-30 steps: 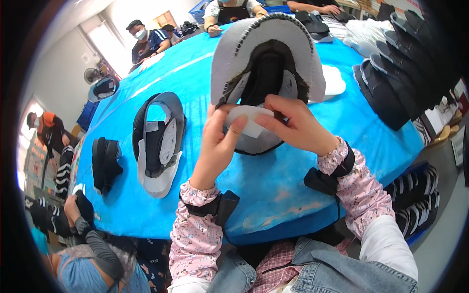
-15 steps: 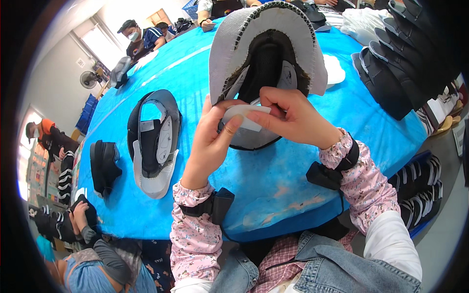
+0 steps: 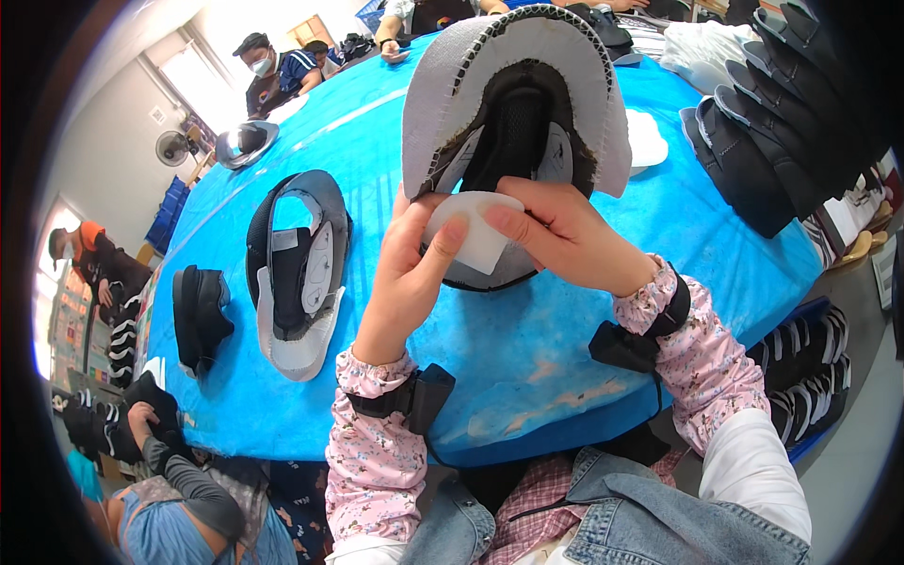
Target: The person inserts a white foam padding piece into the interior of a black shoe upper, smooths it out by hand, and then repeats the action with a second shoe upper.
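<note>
A grey and white shoe upper (image 3: 438, 71) with dark stitching along its edge is held up in front of me, its dark lining facing me. At its lower end a small, smooth white piece (image 3: 484, 247) with a rounded top lies against the grey material. My left hand (image 3: 407, 264) is closed on the left side of this white piece, thumb in front and fingers behind. From the right, my right hand (image 3: 576, 235) pinches the piece's upper edge with the thumb. The fingertips behind it are hidden, so I cannot tell how they grip the upper.
Left of my hands lie another shoe upper (image 3: 325, 273) and a black shoe (image 3: 200, 320) on the blue-covered table (image 3: 508, 377). Stacked black uppers (image 3: 744, 165) stand at the right, above a blue crate (image 3: 824, 414) of shoes. Several people work around the table.
The white piece has turned to show more of its face, and my right hand has shifted slightly. At the far left, a grey upper has tipped over onto the table.
</note>
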A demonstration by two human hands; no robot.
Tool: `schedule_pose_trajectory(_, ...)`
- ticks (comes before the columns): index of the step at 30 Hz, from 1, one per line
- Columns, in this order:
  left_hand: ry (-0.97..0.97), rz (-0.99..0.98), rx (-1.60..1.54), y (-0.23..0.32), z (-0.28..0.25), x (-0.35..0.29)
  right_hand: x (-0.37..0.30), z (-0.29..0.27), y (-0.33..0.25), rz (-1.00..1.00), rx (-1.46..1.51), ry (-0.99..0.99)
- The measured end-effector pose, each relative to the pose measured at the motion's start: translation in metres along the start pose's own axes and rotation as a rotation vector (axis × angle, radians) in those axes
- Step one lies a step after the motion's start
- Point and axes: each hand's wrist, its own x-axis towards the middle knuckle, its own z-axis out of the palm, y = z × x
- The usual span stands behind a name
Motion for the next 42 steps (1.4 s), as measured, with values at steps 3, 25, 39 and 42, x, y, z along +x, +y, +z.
schedule_pose_trajectory(3, -0.001, 0.03, 0.026, 0.0, -0.002, 0.001, 0.001, -0.001, -0.001, -0.023, -0.049, -0.008)
schedule_pose_trajectory(25, 0.219, 0.337, 0.145, -0.009, 0.013, 0.006, -0.004, -0.014, 0.001, -0.133, -0.215, 0.271)
schedule_pose_trajectory(39, 0.584, 0.159, 1.257, 0.026, -0.094, -0.046, 0.001, -0.011, 0.007, -0.06, -0.536, 0.226)
schedule_pose_trajectory(42, 0.412, -0.315, 1.152, -0.015, -0.168, -0.079, 0.0, -0.009, 0.006, -0.115, -0.523, 0.229)
